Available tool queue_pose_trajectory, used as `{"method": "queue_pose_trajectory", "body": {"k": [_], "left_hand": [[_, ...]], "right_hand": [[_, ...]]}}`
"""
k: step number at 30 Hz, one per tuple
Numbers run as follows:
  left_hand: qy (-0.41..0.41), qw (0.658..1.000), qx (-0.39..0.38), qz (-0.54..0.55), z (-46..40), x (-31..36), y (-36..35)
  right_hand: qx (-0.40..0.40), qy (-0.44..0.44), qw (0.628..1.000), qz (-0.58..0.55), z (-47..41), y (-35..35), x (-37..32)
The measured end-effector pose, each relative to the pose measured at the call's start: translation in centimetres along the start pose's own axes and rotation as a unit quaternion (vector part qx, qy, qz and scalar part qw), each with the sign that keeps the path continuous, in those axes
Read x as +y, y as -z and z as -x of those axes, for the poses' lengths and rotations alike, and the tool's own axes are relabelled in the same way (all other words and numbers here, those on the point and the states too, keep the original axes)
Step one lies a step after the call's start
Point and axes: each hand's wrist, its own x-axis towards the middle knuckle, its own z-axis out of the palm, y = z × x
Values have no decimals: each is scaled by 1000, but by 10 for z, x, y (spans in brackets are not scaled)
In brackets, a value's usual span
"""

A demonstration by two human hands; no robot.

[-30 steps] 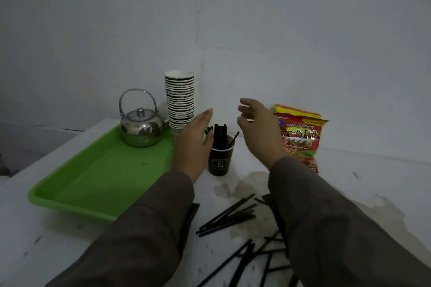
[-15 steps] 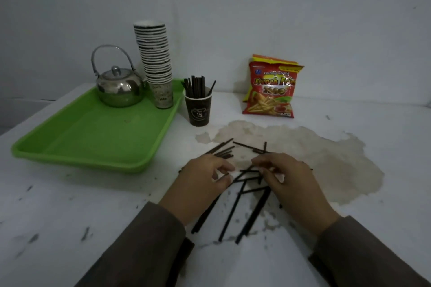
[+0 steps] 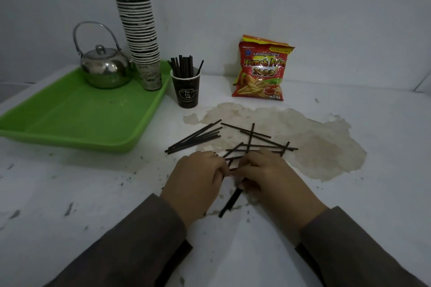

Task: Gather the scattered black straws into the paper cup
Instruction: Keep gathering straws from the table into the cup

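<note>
Straws (image 3: 229, 202) under both hands' curled fingers (image 3: 222, 166)

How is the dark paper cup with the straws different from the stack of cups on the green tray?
The dark paper cup is a single cup; the stack of cups is many nested into a tall, slightly leaning column. The dark paper cup stands on the white table beside the green tray; the stack of cups stands inside the tray. The single cup holds black straws; the stack shows none. Both stand upright, mouths up.
</note>
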Motion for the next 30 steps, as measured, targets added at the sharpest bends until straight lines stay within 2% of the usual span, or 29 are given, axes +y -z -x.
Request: {"method": "queue_pose_trajectory", "body": {"k": [4, 11, 23, 30], "left_hand": [[36, 999, 32, 2, 0, -5, 5], [104, 995, 5, -5, -1, -14, 12], [181, 980, -72, -49, -3, -16, 19], [179, 982, -53, -27, -2, -13, 13]], "right_hand": [[-32, 9, 999, -8, 1, -2, -3], [-67, 49, 996, -31, 1, 0, 0], [-35, 43, 998, 23, 1, 0, -10], [-44, 43, 997, 53, 2, -4, -14]]}}
